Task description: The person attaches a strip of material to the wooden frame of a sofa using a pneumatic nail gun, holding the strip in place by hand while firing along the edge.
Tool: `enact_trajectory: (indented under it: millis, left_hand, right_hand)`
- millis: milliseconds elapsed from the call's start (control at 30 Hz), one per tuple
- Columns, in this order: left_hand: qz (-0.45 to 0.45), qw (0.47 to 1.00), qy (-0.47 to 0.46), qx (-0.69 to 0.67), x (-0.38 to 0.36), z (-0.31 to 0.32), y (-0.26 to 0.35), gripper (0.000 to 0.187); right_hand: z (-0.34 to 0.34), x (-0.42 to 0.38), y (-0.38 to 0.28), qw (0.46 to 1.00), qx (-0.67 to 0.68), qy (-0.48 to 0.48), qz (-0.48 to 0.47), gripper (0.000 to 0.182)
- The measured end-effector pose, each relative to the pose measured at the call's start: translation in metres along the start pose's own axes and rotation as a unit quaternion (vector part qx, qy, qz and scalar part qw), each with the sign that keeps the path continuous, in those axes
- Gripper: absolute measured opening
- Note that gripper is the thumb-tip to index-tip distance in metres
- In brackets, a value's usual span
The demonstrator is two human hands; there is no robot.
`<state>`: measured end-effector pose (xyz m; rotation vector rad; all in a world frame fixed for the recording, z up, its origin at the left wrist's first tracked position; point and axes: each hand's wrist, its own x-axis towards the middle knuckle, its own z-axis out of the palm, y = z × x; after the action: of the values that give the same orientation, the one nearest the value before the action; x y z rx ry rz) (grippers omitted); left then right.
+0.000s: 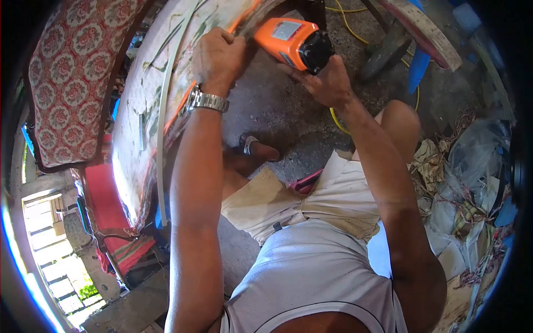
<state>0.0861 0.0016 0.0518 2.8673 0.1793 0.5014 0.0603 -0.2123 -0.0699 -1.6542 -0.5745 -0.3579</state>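
My right hand (325,80) is wrapped round an orange power tool (280,40) with a black rear end and a pale label. The tool points up and left, and its tip is hidden. My left hand (218,55), with a metal watch on its wrist, is closed at the edge of a large curved, whitish panel (161,61). What its fingers pinch is too small to make out. An orange strip (242,16) runs along the panel's edge near both hands, and a long pale strip (166,100) lies down the panel's face.
A flower-patterned cushioned piece (72,83) stands at upper left above red fabric (105,194). A yellow cord (347,25) crosses the floor (266,94). Plastic bags and scraps (474,155) lie at right. A wooden-edged object (427,36) is at upper right.
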Motion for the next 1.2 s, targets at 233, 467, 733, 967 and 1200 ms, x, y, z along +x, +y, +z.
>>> enact_trajectory:
  millis: [233,467,733,967,1200]
  left_hand:
    - [0.049,0.98,-0.021,0.19,0.0,-0.026,0.042,0.041]
    - [0.213,0.957,0.04,0.194,0.023,0.006,0.051,0.044]
    - [0.258,0.945,0.036,0.196,0.034,0.017,0.038,0.038]
    - [0.215,0.954,0.053,0.2,-0.028,-0.014,0.024,0.043]
    - [0.081,0.984,-0.082,0.136,-0.022,-0.041,-0.002,0.04]
  right_hand:
    - [-0.03,0.007,-0.028,0.981,0.113,0.107,0.113,0.033]
    - [-0.073,0.012,-0.014,0.959,0.145,0.201,0.136,0.031]
    - [-0.074,0.014,-0.01,0.959,0.144,0.211,0.126,0.031]
    - [-0.063,0.01,-0.02,0.96,0.143,0.172,0.167,0.034]
    - [-0.045,0.006,-0.015,0.968,0.18,0.14,0.11,0.026]
